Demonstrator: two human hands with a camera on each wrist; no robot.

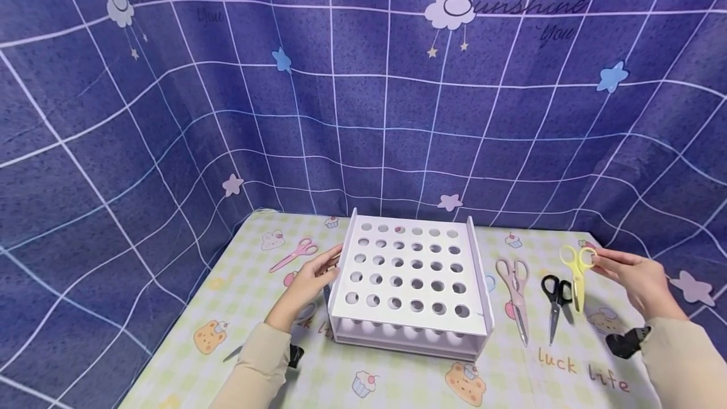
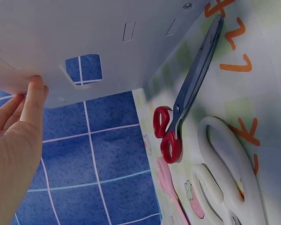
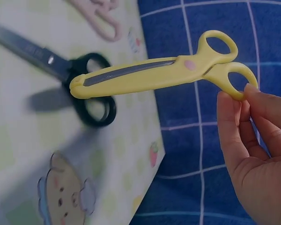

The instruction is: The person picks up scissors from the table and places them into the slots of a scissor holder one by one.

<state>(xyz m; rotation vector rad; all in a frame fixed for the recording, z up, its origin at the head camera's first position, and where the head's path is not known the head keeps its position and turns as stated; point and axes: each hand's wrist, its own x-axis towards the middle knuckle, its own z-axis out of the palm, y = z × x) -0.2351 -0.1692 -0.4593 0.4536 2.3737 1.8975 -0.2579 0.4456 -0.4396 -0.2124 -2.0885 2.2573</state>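
Observation:
My right hand (image 1: 638, 279) pinches one handle loop of the yellow scissors (image 1: 578, 278) between thumb and fingers. The blades point down and sit together; in the right wrist view the scissors (image 3: 136, 77) overlap a black-handled pair (image 3: 91, 89). At the middle of the table stands a white rack (image 1: 409, 270) with rows of round holes in its top. Against its left side panel (image 2: 103, 42), which has a square cutout, my left hand (image 1: 309, 283) rests with extended fingers. Just beside that panel lie red-handled scissors (image 2: 178, 112) and white-handled scissors (image 2: 229, 173).
Right of the rack lie dusty-pink scissors (image 1: 515, 292) and the black-handled scissors (image 1: 555, 298). Pink scissors (image 1: 295, 254) are at the back left. A patterned cloth (image 1: 420, 384) covers the table, and a blue grid curtain (image 1: 363, 112) hangs behind and along the sides.

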